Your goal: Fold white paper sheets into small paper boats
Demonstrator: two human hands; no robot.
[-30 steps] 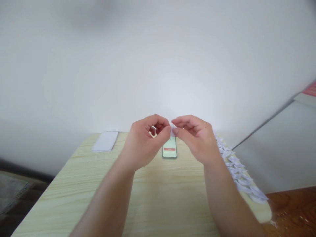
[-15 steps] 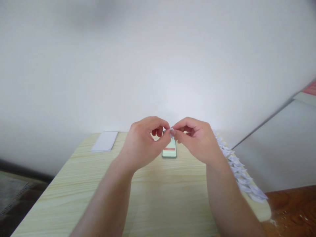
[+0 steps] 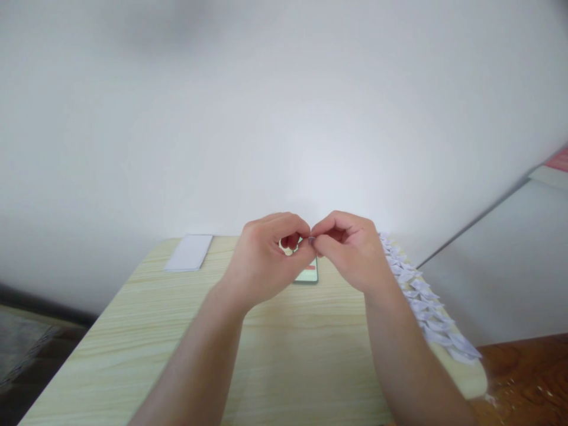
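Observation:
Thumb and forefinger of my left hand (image 3: pixel 270 254) are pinched together, meeting the fingertips of my right hand (image 3: pixel 348 245) above the far part of the table. Between them is a small piece of white paper (image 3: pixel 312 238), almost wholly covered by the fingers, so its shape is unclear. Both hands are closed on it. Behind and below the fingers lies a phone (image 3: pixel 308 276) with a lit screen, partly hidden by my left hand.
A stack of white paper (image 3: pixel 189 253) lies at the table's far left. Along the right edge runs a row of several folded white paper pieces (image 3: pixel 428 307), partly behind my right arm. The wooden table (image 3: pixel 302 355) meets a white wall (image 3: pixel 266 118).
My left hand has shifted slightly right and my right hand slightly left, so they sit closer together. The white paper shows less between the fingertips, and the left hand covers more of the phone.

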